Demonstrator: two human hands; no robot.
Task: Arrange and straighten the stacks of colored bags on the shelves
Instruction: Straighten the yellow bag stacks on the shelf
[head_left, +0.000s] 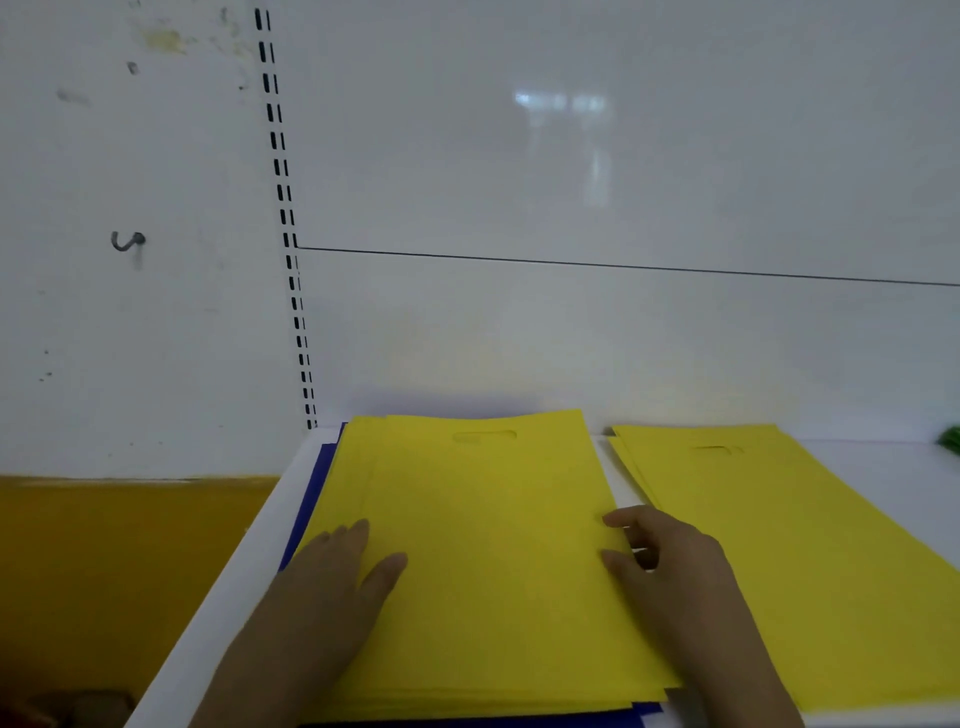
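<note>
Left hand (337, 571) lies flat, palm down, fingers together and thumb spread, pressing on the near-left part of the yellow bag stack (483, 545); nothing pinched. Right hand (670, 566) sits at the stack's right edge, fingers curled loosely against that edge, thumb and forefinger tips touching the top sheet; whether any sheet is caught between them, cannot tell. Stack lies between the two hands, long axis running away from the person, handle cut-out at the far end. Its layers are slightly fanned at the far-left corner and along the near edge. Beneath the stack, blue bags (311, 499) show as a strip just outside the left hand and again along the near edge below both wrists. Just beyond the right hand, across a narrow bare strip of shelf, a second yellow stack (779, 545) lies angled, its sheets fanned at the far-left corner. Both stacks rest on a white shelf (228, 597). Far right of the right hand, a sliver of something green (951, 439) at the frame edge, too little visible to identify. Behind the stacks, a white back panel (571, 182); a slotted upright (288, 234) rises beyond the left hand. Left of it, a marked white wall (130, 312) with a yellow band (119, 545) lower down.
</note>
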